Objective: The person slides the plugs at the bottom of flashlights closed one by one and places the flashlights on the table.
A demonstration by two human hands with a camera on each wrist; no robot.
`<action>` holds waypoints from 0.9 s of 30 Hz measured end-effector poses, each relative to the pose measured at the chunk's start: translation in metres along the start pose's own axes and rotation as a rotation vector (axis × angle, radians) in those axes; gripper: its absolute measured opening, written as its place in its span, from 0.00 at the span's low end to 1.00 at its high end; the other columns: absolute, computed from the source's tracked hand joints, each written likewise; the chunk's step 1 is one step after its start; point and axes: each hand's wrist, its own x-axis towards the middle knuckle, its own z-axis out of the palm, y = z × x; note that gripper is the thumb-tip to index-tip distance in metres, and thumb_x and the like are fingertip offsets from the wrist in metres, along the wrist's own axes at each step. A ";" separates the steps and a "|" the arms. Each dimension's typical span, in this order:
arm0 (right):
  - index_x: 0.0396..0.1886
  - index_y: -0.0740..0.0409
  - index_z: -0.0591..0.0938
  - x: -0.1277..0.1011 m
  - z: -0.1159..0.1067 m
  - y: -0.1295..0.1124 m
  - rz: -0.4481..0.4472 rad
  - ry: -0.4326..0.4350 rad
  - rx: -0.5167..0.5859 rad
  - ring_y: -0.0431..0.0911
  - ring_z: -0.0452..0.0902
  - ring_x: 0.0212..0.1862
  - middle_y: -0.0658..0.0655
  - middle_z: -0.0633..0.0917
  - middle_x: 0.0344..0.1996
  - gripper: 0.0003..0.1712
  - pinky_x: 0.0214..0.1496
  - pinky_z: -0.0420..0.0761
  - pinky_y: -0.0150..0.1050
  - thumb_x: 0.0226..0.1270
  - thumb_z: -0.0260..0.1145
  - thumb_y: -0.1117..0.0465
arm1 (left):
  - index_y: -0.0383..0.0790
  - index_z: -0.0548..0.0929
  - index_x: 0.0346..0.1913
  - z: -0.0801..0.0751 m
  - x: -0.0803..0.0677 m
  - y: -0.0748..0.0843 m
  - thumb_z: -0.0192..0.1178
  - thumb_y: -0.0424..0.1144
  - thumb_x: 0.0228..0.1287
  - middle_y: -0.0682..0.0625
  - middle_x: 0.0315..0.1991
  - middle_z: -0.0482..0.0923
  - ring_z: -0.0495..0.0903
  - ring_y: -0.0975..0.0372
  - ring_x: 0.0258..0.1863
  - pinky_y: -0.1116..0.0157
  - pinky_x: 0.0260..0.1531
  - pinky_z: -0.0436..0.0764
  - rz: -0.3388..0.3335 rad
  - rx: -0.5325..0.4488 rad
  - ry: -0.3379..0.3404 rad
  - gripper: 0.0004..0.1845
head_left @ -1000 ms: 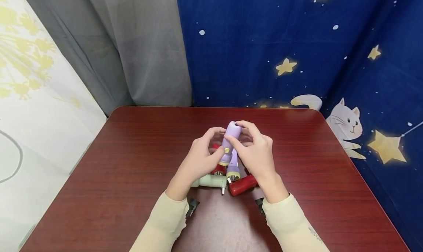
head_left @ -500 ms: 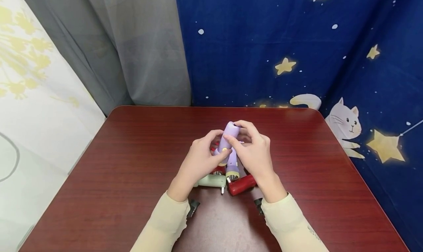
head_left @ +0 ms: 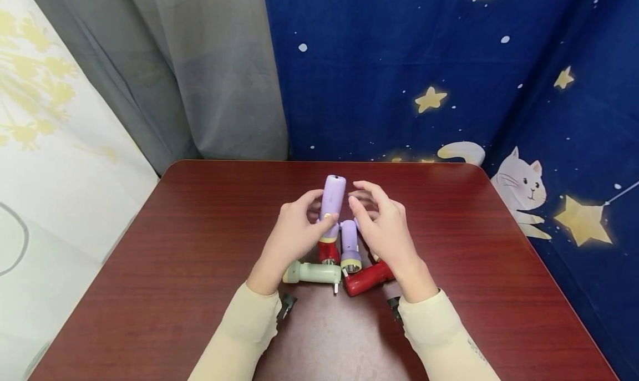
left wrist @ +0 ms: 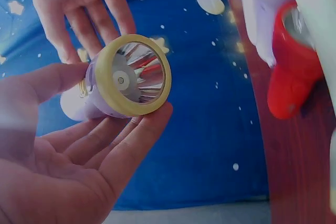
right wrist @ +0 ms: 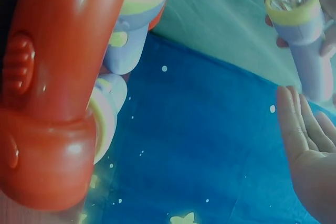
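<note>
My left hand [head_left: 294, 231] holds a purple flashlight [head_left: 333, 198] raised above the table, thumb on its front side and fingers behind. Its yellow-rimmed lens end points down; in the left wrist view the silver reflector of this flashlight [left wrist: 126, 77] faces the camera. To its right, my right hand [head_left: 386, 225] is apart from it, fingers loosely extended and holding nothing. Beneath the hands lie a second purple flashlight [head_left: 349, 239], a red flashlight [head_left: 329, 253] partly covered by the held one, a green flashlight [head_left: 314, 273] and another red flashlight [head_left: 368, 278], partly hidden by my right wrist.
The dark red wooden table [head_left: 199, 248] ends at a back edge before a grey curtain [head_left: 234, 81] and a blue starry curtain [head_left: 369, 81]. Another purple flashlight [right wrist: 109, 103] shows partly behind the near red one in the right wrist view.
The right hand has let go of the purple flashlight and now stands apart from it. The left hand has moved the flashlight left, and it stands more upright.
</note>
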 end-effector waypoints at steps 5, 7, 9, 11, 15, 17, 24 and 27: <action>0.71 0.54 0.80 0.001 -0.004 0.002 0.060 -0.102 -0.071 0.49 0.90 0.56 0.58 0.90 0.57 0.25 0.57 0.90 0.47 0.77 0.68 0.61 | 0.35 0.78 0.72 -0.011 0.020 -0.013 0.68 0.46 0.71 0.38 0.55 0.89 0.91 0.51 0.48 0.52 0.52 0.90 -0.090 0.128 -0.015 0.31; 0.73 0.53 0.78 0.001 -0.006 0.003 0.102 -0.155 -0.097 0.51 0.89 0.58 0.58 0.88 0.60 0.27 0.61 0.88 0.49 0.77 0.67 0.59 | 0.34 0.77 0.72 -0.017 0.033 -0.025 0.66 0.47 0.72 0.37 0.56 0.88 0.90 0.50 0.49 0.51 0.52 0.90 -0.122 0.177 -0.032 0.31; 0.74 0.52 0.77 0.002 -0.009 0.006 0.147 -0.210 -0.136 0.52 0.87 0.60 0.58 0.87 0.62 0.28 0.64 0.87 0.51 0.78 0.67 0.58 | 0.34 0.76 0.73 -0.024 0.047 -0.039 0.64 0.47 0.72 0.36 0.57 0.87 0.89 0.48 0.49 0.50 0.53 0.90 -0.168 0.207 -0.049 0.32; 0.75 0.52 0.76 0.003 -0.013 0.010 0.184 -0.260 -0.181 0.54 0.86 0.62 0.59 0.85 0.65 0.29 0.66 0.85 0.53 0.78 0.67 0.56 | 0.33 0.74 0.74 -0.032 0.061 -0.054 0.63 0.47 0.74 0.35 0.59 0.85 0.88 0.46 0.51 0.48 0.55 0.89 -0.226 0.222 -0.067 0.32; 0.75 0.52 0.76 0.004 -0.020 0.021 0.235 -0.322 -0.287 0.55 0.85 0.63 0.60 0.83 0.67 0.30 0.67 0.84 0.55 0.78 0.66 0.52 | 0.30 0.75 0.72 -0.046 0.088 -0.079 0.61 0.46 0.75 0.32 0.61 0.82 0.86 0.44 0.54 0.48 0.59 0.87 -0.309 0.268 -0.096 0.31; 0.74 0.54 0.77 0.004 -0.022 0.025 0.257 -0.343 -0.323 0.56 0.84 0.63 0.61 0.83 0.67 0.29 0.68 0.83 0.56 0.78 0.66 0.51 | 0.30 0.76 0.70 -0.052 0.098 -0.088 0.61 0.45 0.75 0.32 0.60 0.82 0.85 0.45 0.54 0.50 0.57 0.87 -0.336 0.288 -0.107 0.29; 0.71 0.59 0.79 0.002 -0.022 0.038 0.308 -0.399 -0.377 0.60 0.80 0.67 0.63 0.82 0.68 0.28 0.71 0.81 0.58 0.78 0.65 0.51 | 0.28 0.81 0.59 -0.062 0.133 -0.137 0.63 0.45 0.69 0.32 0.53 0.83 0.88 0.48 0.44 0.54 0.37 0.92 -0.491 0.321 -0.133 0.25; 0.71 0.59 0.79 0.002 -0.021 0.043 0.304 -0.407 -0.404 0.60 0.81 0.66 0.64 0.83 0.67 0.28 0.71 0.81 0.58 0.78 0.66 0.51 | 0.30 0.82 0.57 -0.061 0.159 -0.185 0.67 0.49 0.65 0.35 0.48 0.84 0.88 0.49 0.38 0.56 0.27 0.90 -0.522 0.366 -0.155 0.27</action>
